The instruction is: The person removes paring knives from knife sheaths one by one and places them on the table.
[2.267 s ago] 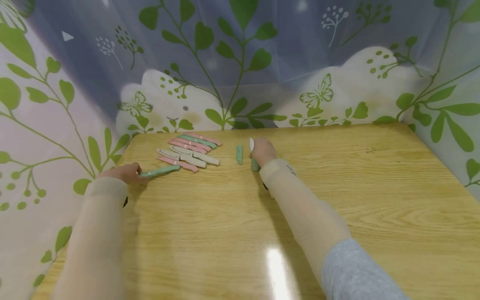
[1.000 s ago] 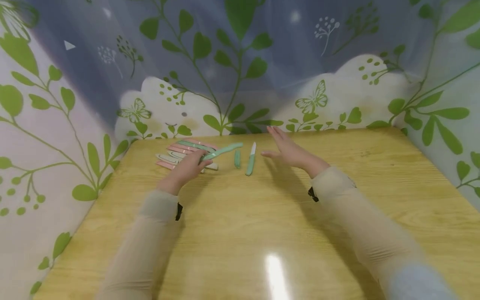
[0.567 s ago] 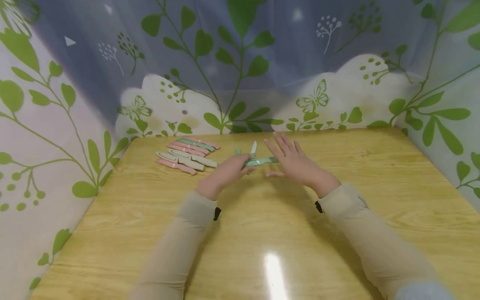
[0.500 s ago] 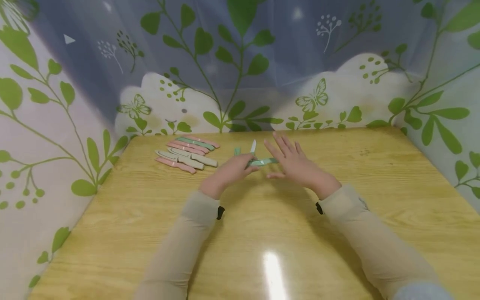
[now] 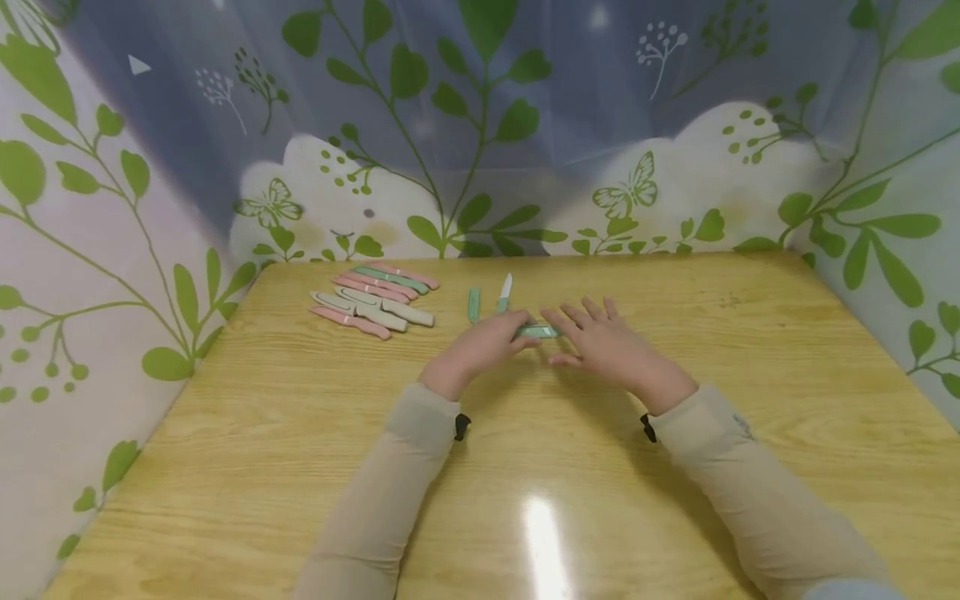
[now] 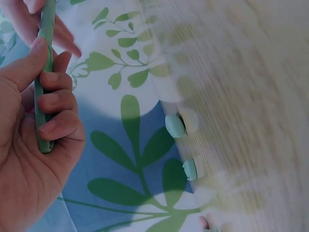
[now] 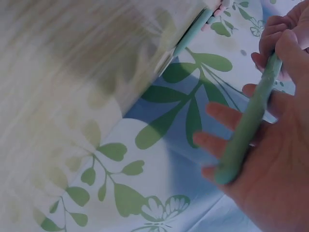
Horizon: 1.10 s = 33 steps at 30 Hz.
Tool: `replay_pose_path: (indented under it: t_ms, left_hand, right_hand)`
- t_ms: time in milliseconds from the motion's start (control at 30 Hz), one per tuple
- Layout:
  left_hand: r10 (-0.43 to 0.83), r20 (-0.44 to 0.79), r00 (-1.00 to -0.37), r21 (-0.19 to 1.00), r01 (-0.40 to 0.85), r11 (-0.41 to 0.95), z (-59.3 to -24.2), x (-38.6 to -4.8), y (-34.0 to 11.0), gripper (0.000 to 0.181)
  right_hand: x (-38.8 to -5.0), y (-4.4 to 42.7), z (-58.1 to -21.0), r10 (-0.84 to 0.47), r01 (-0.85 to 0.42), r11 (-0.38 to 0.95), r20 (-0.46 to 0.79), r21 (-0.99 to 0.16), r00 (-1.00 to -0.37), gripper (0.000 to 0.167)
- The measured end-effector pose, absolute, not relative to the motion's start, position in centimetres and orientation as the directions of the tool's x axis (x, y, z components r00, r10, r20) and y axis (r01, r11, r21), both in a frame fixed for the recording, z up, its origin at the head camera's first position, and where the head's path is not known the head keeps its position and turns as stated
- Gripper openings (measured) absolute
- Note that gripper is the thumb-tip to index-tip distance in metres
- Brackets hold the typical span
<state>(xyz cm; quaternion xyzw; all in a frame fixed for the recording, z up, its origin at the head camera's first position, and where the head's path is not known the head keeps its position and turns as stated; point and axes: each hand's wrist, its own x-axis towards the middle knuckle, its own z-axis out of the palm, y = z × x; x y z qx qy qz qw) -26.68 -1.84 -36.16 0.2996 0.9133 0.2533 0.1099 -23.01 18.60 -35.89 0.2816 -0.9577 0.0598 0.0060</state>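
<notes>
Leaf-printed cloth (image 5: 480, 125) rises at twelve o'clock behind a yellow wooden table (image 5: 570, 442), where a streak of light gleams on the grain toward six. Above the wood, between my two hands, I have a slim green knife (image 5: 538, 331). My left hand (image 5: 483, 343) curls its fingers round one end, thumb pressed along it; my right hand (image 5: 618, 354) keeps its fingers spread and nearly straight, the other end lying across their inner side, though whether they bear any weight I cannot tell. I judge it light, stiff and smooth, perhaps a little slippery, and unlikely to break. Its rounded end, which I take for the handle, is the safe place to grasp; the end in my left palm looks like the sheath, to be pinched by its flat sides and kept straight. From above, the long axis runs roughly nine to three, handle toward three. Just off at eleven from it, a bare knife (image 5: 505, 298) points its blade a shade past twelve, its lower handle hidden by my left hand. Beside that, at ten, lies a loose green sheath (image 5: 474, 305), lengthwise twelve to six. Well apart, between nine and ten, pink, cream and green knives (image 5: 412, 316) cluster, handles slanting toward four.
</notes>
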Motion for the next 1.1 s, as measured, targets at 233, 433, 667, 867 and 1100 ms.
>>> replay_pose_path:
  t_ms: [233, 433, 667, 867, 1100]
  left_hand:
    - [0.636, -0.009, -0.772, 0.514, 0.542, 0.665, -36.0, -26.5, -1.4, 0.035]
    - [0.64, 0.005, -0.768, 0.51, 0.553, 0.659, -36.1, -26.6, -1.0, 0.034]
    - [0.654, -0.018, -0.756, 0.52, 0.552, 0.652, -36.3, -26.4, -0.9, 0.035]
    - [0.656, -0.026, -0.755, 0.53, 0.546, 0.649, -36.5, -26.1, -1.3, 0.033]
    - [0.655, -0.027, -0.755, 0.52, 0.55, 0.654, -36.9, -25.8, -1.6, 0.033]
  right_hand:
    - [-23.0, 19.1, -35.9, -0.562, -0.579, 0.806, 0.148, -0.122, -0.814, 0.057]
    - [-23.0, 19.5, -35.4, -0.573, -0.611, 0.777, 0.228, -0.154, -0.787, 0.034]
    - [-22.8, 20.0, -35.5, -0.577, -0.614, 0.771, 0.222, -0.17, -0.786, 0.021]
    - [-22.9, 19.9, -35.8, -0.602, -0.639, 0.746, 0.221, -0.189, -0.768, 0.019]
    - [-22.9, 19.5, -35.8, -0.577, -0.596, 0.766, 0.151, -0.24, -0.803, 0.02]
